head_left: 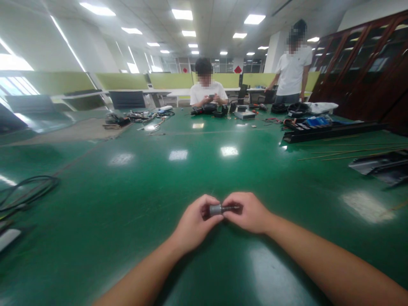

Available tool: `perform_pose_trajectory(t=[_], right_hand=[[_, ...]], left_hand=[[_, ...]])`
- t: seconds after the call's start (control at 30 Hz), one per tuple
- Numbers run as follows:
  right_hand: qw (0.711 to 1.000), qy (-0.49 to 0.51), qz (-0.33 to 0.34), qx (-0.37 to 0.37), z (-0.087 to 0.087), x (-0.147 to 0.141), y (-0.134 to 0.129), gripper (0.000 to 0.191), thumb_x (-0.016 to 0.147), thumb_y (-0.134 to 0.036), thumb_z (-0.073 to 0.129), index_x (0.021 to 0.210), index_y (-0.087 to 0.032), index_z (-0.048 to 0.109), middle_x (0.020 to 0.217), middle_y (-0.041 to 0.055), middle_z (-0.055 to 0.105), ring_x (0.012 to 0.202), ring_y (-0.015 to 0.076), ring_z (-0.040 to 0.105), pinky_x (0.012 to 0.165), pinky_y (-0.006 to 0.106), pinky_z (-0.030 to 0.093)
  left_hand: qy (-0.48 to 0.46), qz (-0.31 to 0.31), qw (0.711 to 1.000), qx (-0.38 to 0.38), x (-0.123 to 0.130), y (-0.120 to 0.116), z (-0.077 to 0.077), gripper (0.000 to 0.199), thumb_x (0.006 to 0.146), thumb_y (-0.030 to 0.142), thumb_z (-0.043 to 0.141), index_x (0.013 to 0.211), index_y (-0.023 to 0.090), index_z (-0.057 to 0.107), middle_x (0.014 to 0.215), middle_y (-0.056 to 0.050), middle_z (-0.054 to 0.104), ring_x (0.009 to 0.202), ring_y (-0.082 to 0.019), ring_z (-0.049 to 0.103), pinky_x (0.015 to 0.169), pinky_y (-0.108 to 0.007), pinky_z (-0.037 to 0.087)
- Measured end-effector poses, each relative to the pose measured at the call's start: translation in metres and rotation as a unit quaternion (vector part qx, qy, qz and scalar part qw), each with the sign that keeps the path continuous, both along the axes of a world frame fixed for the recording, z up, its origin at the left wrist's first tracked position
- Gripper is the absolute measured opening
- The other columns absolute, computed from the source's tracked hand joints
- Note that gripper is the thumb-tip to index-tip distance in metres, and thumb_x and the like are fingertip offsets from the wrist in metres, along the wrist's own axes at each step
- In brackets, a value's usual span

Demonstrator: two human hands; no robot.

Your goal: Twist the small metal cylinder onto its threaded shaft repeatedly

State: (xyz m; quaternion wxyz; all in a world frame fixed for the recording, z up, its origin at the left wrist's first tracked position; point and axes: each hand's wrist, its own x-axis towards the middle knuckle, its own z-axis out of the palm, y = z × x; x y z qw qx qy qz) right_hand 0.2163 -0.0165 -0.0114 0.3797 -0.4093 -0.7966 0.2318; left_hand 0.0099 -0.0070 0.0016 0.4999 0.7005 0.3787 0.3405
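Observation:
Low in the middle of the head view, a small grey metal cylinder (215,209) with a thin dark shaft (230,208) lies sideways between my hands, just above the green table (165,178). My left hand (196,219) is closed around the cylinder, thumb below and fingers above. My right hand (250,212) pinches the shaft on the right, near where it meets the cylinder. The two hands nearly touch. The shaft's far end shows inside my right hand's curled fingers.
Black cables (28,189) lie at the left. Across the table are a dark power drill (204,109), boxes and wires, and a seated person (208,93). Black metal channels (334,131) and thin rods lie at the right. Another person (291,70) stands behind.

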Motion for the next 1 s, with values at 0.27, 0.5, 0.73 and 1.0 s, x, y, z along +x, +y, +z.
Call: perform_pose_trajectory(t=[0.27,0.5,0.73,1.0], right_hand=[[1.0,-0.01,-0.005,-0.002,0.0007,0.0007,0.0009,0.011,0.078,-0.017,0.07,0.088,-0.02,0.071,0.081,0.0013,0.071,0.071,0.0154,0.062,0.067,0.025,0.046],[1.0,-0.01,-0.009,0.001,0.0011,0.0011,0.0014,0.008,0.078,-0.018,0.071,0.086,-0.019,0.07,0.079,0.0007,0.07,0.07,0.0145,0.061,0.065,0.024,0.044],[1.0,-0.008,-0.011,-0.003,0.0007,0.0017,0.002,0.007,0.078,-0.018,0.071,0.085,-0.019,0.071,0.079,0.0007,0.07,0.069,0.0144,0.062,0.065,0.024,0.044],[1.0,-0.01,-0.019,0.003,0.0013,0.0021,0.0014,0.006,0.078,-0.018,0.071,0.084,-0.019,0.071,0.077,0.0003,0.07,0.068,0.0144,0.062,0.064,0.024,0.044]], left_hand=[[-0.005,0.0,1.0,-0.011,-0.0002,-0.0004,0.0006,0.024,0.079,0.026,0.071,0.096,0.015,0.058,0.092,-0.004,0.062,0.087,-0.019,0.061,0.079,-0.031,0.048],[0.001,0.003,1.0,-0.01,-0.0005,0.0009,-0.0004,0.025,0.08,0.028,0.072,0.096,0.015,0.058,0.091,-0.004,0.062,0.085,-0.018,0.06,0.078,-0.031,0.048],[-0.013,0.001,1.0,-0.017,0.0006,0.0002,0.0015,0.025,0.079,0.026,0.072,0.096,0.015,0.058,0.091,-0.004,0.062,0.085,-0.017,0.061,0.079,-0.03,0.049],[-0.013,0.005,1.0,-0.024,0.0005,-0.0005,0.0013,0.026,0.079,0.029,0.072,0.096,0.015,0.057,0.09,-0.004,0.062,0.084,-0.017,0.061,0.078,-0.03,0.049]])
